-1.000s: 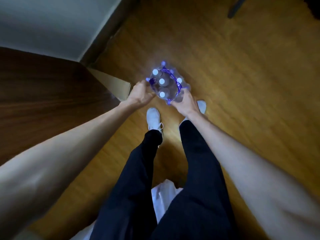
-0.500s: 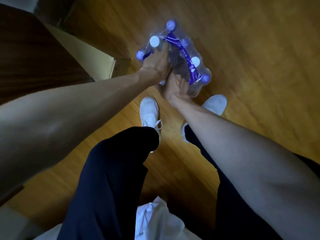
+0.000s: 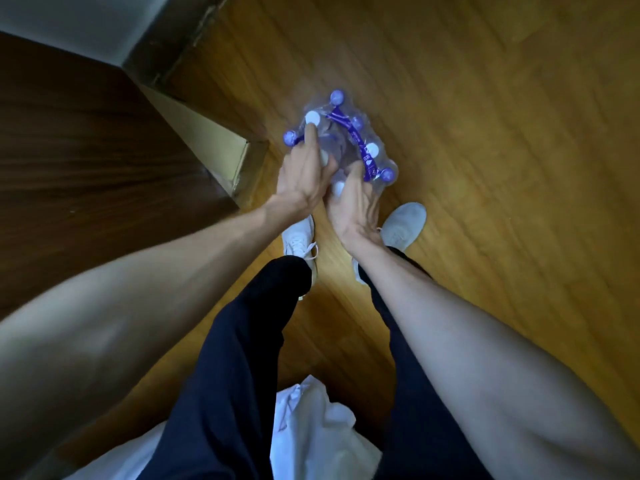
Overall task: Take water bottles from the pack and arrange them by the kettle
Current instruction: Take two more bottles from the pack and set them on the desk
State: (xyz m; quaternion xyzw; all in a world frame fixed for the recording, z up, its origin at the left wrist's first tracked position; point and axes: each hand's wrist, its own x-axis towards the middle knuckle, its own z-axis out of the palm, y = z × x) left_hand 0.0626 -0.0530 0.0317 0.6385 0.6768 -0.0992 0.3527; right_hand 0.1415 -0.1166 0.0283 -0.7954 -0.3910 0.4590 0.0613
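Note:
A shrink-wrapped pack of water bottles (image 3: 349,133) with a purple carry strap and pale caps sits on the wooden floor just ahead of my feet. My left hand (image 3: 304,171) lies on the pack's near left side, fingers stretched over the wrap toward a white cap (image 3: 312,117). My right hand (image 3: 356,199) presses against the near right side, fingers curled into the plastic by another cap. Both hands hold the pack. No kettle is in view.
A dark wooden cabinet (image 3: 86,161) fills the left, with a cardboard box (image 3: 207,143) wedged between it and the pack. My white shoes (image 3: 403,223) stand right behind the pack. Wooden floor (image 3: 502,168) stretches to the right.
A second ago my hands held the pack from either side, farther off. Both hands have since closed in on its near edge and top, and the view has come closer.

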